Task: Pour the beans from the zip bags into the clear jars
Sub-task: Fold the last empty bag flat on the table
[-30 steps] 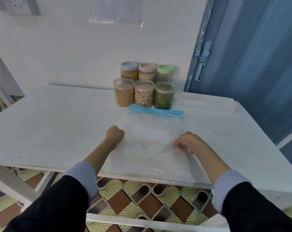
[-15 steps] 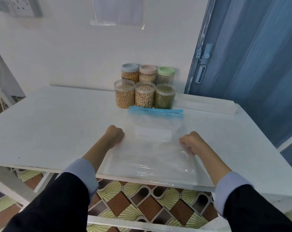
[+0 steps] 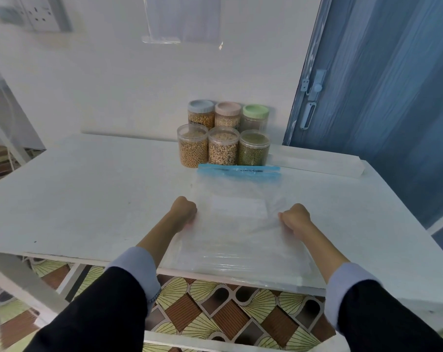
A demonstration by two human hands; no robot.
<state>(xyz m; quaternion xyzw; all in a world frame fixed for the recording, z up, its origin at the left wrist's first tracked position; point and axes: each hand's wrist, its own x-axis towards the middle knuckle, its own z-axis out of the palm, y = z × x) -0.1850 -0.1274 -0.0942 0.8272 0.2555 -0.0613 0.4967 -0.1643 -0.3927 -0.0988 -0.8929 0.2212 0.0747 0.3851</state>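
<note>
Right hand (image 3: pixel 295 217) shifted outward to the edge of the flat clear zip bag with blue seal (image 3: pixel 237 224), left hand (image 3: pixel 183 212) unmoved, both fists pinching its sides on the white table (image 3: pixel 88 194).

A white table (image 3: pixel 88 194) fills the middle of the view, and everything else sits around it. Behind the table stands a white wall (image 3: pixel 139 85), with a socket plate (image 3: pixel 41 13) high up toward its left end and a clear plastic sheet (image 3: pixel 182 19) hanging above the table's far edge. To the table's right stands a blue door (image 3: pixel 393 97) with a pale latch (image 3: pixel 313 87). Beneath the table's near edge, a patterned floor (image 3: pixel 228 308) shows in brown and yellow.
</note>
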